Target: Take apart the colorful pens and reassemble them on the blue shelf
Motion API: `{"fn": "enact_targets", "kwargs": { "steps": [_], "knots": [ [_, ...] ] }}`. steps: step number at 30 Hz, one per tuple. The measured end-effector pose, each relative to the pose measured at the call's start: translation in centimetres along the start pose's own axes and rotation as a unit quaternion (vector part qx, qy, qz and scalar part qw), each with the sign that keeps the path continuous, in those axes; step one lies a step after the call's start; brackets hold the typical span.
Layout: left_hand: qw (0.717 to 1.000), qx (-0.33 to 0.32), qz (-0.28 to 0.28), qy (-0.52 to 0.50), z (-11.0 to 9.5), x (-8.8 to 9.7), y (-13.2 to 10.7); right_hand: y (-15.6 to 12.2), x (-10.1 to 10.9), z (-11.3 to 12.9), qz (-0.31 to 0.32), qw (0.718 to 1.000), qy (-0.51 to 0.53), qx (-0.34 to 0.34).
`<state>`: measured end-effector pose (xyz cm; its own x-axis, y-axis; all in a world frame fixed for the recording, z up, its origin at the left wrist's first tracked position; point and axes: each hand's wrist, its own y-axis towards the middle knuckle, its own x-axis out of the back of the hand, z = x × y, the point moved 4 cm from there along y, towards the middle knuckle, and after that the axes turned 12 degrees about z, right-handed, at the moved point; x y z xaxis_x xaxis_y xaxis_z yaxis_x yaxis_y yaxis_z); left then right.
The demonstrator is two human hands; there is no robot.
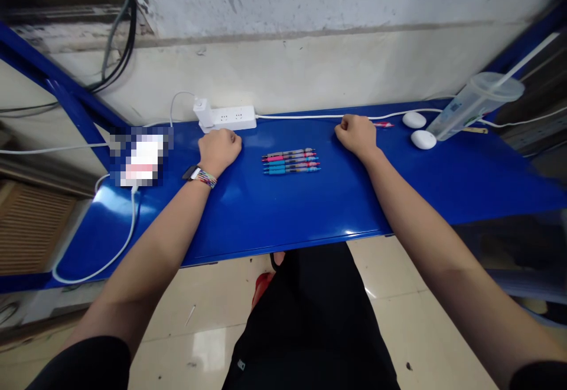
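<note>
Both of my hands rest as fists on a blue shelf. My left hand, with a watch and a coloured band at the wrist, lies just in front of a white power strip. My right hand is closed too, with nothing visible in it. A red pen lies right beside its knuckles. Between the hands lie several pens side by side, pink and blue, touched by neither hand.
Two white oval objects and a tipped clear plastic cup with lid sit at the right. A blurred device with a white cable lies at the left. White wall behind, tiled floor below.
</note>
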<state>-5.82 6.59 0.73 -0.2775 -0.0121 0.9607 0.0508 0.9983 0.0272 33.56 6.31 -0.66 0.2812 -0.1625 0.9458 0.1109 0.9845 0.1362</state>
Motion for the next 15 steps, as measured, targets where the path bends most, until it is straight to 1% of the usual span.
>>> {"fn": "enact_targets", "kwargs": {
  "steps": [8, 12, 15],
  "knots": [
    [1.0, 0.001, 0.001, 0.007, 0.0, 0.05, 0.01, -0.14, 0.22, 0.28, 0.011, 1.0, -0.01, -0.011],
    [0.998, 0.015, 0.023, 0.058, -0.24, 0.16, -0.12, -0.15, 0.28, 0.32, 0.013, 1.0, -0.018, -0.009],
    [0.997, 0.021, 0.032, 0.06, -0.39, 0.28, -0.24, -0.16, 0.27, 0.33, 0.015, 1.0, -0.022, -0.01]
  ]
}}
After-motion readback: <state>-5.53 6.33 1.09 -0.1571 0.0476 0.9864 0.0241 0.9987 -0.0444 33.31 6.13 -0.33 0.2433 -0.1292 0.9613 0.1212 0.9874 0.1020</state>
